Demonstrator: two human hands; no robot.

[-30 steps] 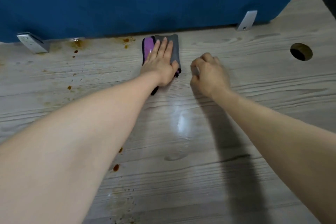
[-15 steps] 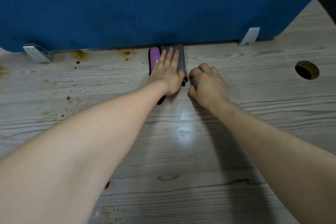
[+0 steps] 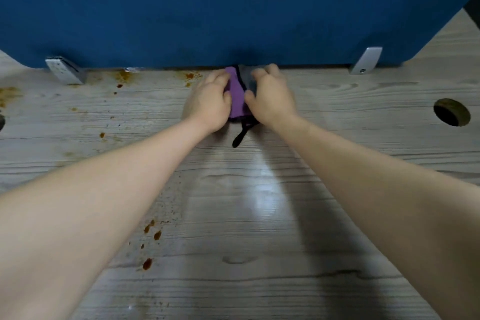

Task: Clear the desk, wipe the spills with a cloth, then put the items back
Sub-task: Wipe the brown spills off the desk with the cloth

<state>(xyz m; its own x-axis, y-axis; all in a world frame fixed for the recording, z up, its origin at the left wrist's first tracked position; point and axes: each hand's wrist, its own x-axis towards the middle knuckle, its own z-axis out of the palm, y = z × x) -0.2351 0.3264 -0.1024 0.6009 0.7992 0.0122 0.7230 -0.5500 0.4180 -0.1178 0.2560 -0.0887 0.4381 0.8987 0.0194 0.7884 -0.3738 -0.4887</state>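
Observation:
A folded purple and grey cloth (image 3: 237,97) lies on the wooden desk (image 3: 337,163) right against the blue partition (image 3: 233,8). My left hand (image 3: 209,102) grips its purple left edge with curled fingers. My right hand (image 3: 270,96) grips the grey right side, thumb on the purple part. A black loop (image 3: 239,138) of the cloth trails toward me. Brown spill stains (image 3: 150,241) dot the desk under my left forearm, and more stains (image 3: 124,76) sit along the back edge at the left.
Two metal brackets (image 3: 65,70) (image 3: 366,61) hold the partition to the desk. A round cable hole (image 3: 452,112) is at the right. A wet shiny streak (image 3: 257,189) runs down the middle of the desk.
The cloth has slid back against the partition. My left hand went from lying flat on it to gripping its left edge, and my right hand moved in and took hold of the right side.

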